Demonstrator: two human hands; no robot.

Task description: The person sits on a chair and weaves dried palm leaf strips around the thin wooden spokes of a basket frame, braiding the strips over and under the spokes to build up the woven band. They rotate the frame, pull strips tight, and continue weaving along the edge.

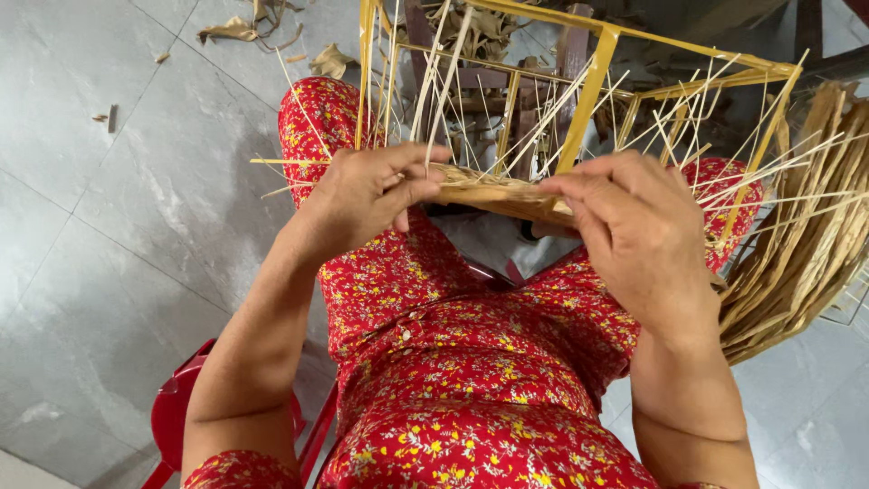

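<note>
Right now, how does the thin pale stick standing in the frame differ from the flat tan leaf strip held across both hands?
The thin pale stick stands nearly upright; the flat tan leaf strip lies roughly level. The stick is narrow and whitish, the strip broad and brownish. The left hand and right hand grip the strip, not the stick. Both are dry plant material set in the yellow metal frame.

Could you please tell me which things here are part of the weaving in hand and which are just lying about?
In use:
left hand and right hand, both gripping the woven strip
yellow frame
thin sticks
bundle of dry leaves

Lying about:
leaf scraps on the tiled floor
red stool
</note>
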